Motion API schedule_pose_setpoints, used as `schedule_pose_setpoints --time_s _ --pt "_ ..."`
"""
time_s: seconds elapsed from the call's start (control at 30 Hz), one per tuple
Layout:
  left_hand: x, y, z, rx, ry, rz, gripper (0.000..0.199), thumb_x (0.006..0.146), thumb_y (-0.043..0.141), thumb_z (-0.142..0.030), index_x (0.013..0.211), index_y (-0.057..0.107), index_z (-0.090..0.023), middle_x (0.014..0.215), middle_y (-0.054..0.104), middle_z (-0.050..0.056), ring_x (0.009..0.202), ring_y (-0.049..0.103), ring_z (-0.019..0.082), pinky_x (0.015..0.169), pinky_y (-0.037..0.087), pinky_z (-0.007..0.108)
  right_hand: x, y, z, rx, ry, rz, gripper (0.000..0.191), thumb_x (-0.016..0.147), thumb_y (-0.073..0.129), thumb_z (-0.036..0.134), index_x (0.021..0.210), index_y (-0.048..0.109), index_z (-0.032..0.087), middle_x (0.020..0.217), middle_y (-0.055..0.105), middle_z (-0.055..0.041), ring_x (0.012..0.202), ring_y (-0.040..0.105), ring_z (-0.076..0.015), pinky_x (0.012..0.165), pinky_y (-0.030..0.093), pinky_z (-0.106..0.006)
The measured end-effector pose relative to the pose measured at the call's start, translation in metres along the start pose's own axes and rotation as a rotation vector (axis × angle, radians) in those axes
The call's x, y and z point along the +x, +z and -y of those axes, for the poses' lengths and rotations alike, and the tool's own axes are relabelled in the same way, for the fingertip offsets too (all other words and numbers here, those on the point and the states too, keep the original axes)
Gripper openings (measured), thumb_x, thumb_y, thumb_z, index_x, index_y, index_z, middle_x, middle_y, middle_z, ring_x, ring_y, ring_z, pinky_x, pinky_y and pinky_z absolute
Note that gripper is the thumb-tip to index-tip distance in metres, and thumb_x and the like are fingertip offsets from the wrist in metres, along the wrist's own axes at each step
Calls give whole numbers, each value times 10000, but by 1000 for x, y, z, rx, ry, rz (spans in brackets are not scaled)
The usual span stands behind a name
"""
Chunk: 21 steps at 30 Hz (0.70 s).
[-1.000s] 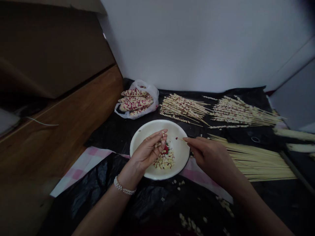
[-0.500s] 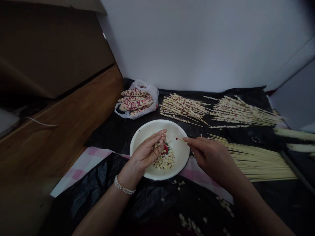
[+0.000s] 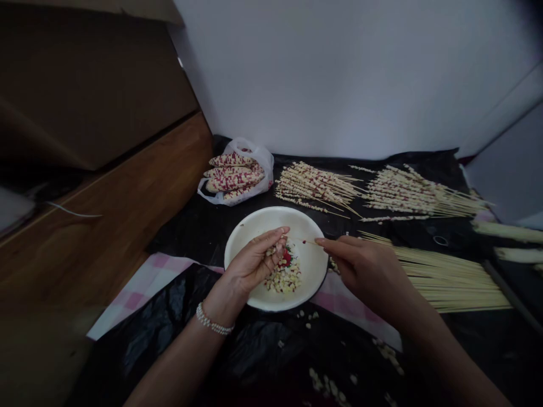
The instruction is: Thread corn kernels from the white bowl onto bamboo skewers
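Observation:
My left hand [image 3: 257,261] is cupped over a white bowl [image 3: 237,240], its fingers curled round some corn kernels, with thumb and forefinger pinched near a skewer's tip. In my right hand [image 3: 360,261], thumb and fingers grip a thin wooden skewer [image 3: 311,242] that points left over the bowl. One dark red kernel [image 3: 304,242] sits on the skewer, between the two hands. Loose pale and red corn kernels [image 3: 285,279] lie in the bowl below my left hand.
A plastic bag [image 3: 267,164] of speckled corn cobs [image 3: 233,180] stands behind the bowl. Two piles of kernel-threaded skewers [image 3: 314,183] lie at the back right, with bare skewers [image 3: 449,277] nearer. Stray kernels [image 3: 326,387] dot the black plastic sheet [image 3: 254,350]. A wooden panel [image 3: 127,198] borders the left.
The skewer's tip has come up to my left fingertips, and more of it now shows beyond the red kernel. Both hands stay in nearly the same place.

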<state>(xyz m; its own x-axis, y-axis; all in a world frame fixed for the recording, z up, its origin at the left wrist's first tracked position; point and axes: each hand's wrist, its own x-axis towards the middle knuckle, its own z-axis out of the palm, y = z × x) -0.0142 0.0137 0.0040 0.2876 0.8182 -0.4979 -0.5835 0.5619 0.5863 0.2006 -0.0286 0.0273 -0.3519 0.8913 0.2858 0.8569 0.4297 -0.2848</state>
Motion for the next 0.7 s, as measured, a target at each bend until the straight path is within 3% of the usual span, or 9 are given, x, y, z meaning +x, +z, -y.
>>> schedule_pose_setpoints --time_s 0.7 --pt "0 1 -1 -72 8 17 167 778 610 -22 912 698 -71 754 693 63 647 655 68 631 549 114 -1 -3 1 -6 10 -46 343 874 432 190 1135 646 251 752 646 -14 639 570 -124 577 374 -250"
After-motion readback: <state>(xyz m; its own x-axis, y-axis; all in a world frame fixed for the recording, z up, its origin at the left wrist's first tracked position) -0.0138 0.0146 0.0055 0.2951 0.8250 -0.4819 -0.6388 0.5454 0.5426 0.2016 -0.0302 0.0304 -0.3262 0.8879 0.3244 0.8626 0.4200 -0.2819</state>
